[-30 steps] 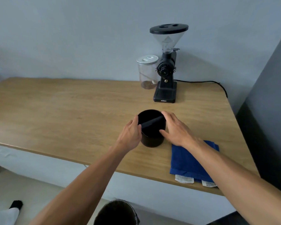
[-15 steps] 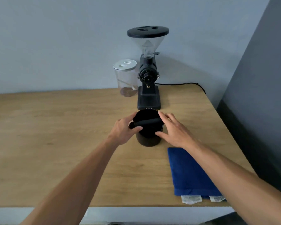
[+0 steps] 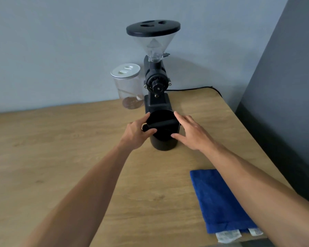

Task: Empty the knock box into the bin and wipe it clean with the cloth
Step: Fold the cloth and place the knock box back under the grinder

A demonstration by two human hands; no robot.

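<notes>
The black knock box [image 3: 163, 142] stands upright on the wooden table [image 3: 61, 148], just in front of the grinder. A black bar [image 3: 161, 123] runs across its open top. My left hand [image 3: 138, 131] grips the left end of that bar between thumb and fingers. My right hand [image 3: 191, 133] is pressed against the right side of the rim, thumb on the front wall and fingers along the back. The folded blue cloth [image 3: 219, 202] lies flat near the table's front right edge, partly under my right forearm. The bin is out of view.
A black coffee grinder [image 3: 156, 82] with a clear hopper stands right behind the knock box. A clear jar [image 3: 128, 86] with a white lid sits to its left. A black cable [image 3: 198, 89] runs off the back right corner. A dark grey wall [image 3: 284, 86] borders the right.
My head has tilted up, so the floor and bin dropped out of view. My left hand has closed on the bar's end; both hands stay at the knock box.
</notes>
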